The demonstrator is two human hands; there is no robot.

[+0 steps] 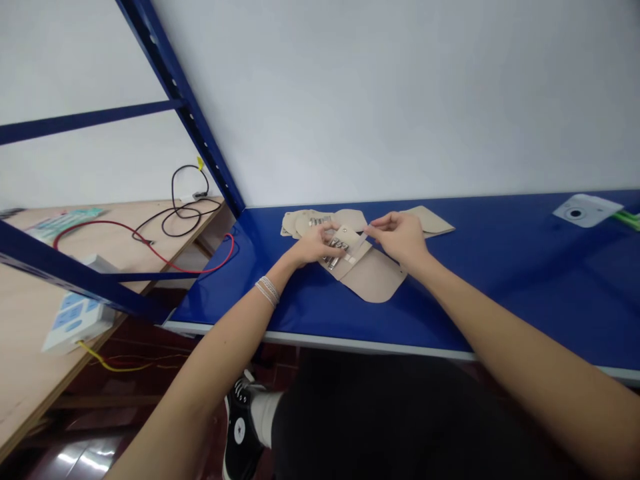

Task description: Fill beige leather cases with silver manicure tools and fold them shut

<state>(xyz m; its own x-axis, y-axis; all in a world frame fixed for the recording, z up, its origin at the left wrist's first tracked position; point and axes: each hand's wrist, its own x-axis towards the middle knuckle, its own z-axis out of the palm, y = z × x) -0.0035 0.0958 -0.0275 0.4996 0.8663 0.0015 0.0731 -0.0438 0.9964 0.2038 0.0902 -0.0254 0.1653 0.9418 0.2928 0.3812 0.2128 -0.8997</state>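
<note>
An unfolded beige case (376, 279) lies on the blue tabletop, its rounded flap toward me. Small shiny metal tools (331, 262) sit in a row on its upper part; their exact kind is too small to tell. My left hand (316, 244) grips this case at its left side, thumb and fingers over the tools. My right hand (399, 237) is closed in a pinch on a thin, pale, see-through strip (361, 241) at the case's right edge. Behind the left hand, several similar beige cases (300, 223) overlap, some with metal pieces showing.
Another beige case (431, 220) lies behind my right hand. A white packet with a dark round mark (575, 212) is at the far right. On the left stand a blue metal frame (200, 133) and a wooden table (30, 293) with cables and a power strip (80, 323).
</note>
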